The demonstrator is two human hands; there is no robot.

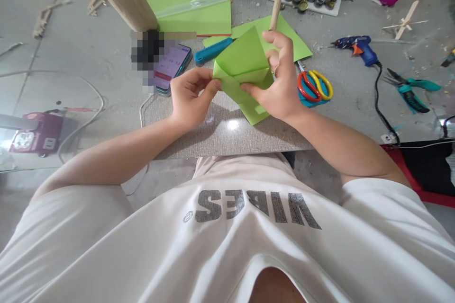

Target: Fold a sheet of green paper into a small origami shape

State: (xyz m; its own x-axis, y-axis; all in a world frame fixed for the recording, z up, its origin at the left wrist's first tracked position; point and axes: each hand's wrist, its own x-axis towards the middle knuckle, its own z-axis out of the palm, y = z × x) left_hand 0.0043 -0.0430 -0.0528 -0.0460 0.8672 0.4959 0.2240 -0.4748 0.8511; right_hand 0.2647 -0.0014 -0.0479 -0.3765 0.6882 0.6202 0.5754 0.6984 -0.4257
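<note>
Green folded paper is over the table, left hand pinching its nine o'clock corner, right hand holding its three o'clock side. Uneven thumb pressure could skew the crease; swinging the right hand outward could knock the scissors at three o'clock.

A grey table with a fine-textured top carries a phone at its left, a blue cutter, a stack of green sheets and 1 more green sheet. Near its right edge, scissors lie over a blue item. The grey floor bears a blue glue gun, pliers, 1 stick cross and a purple socket box.
</note>
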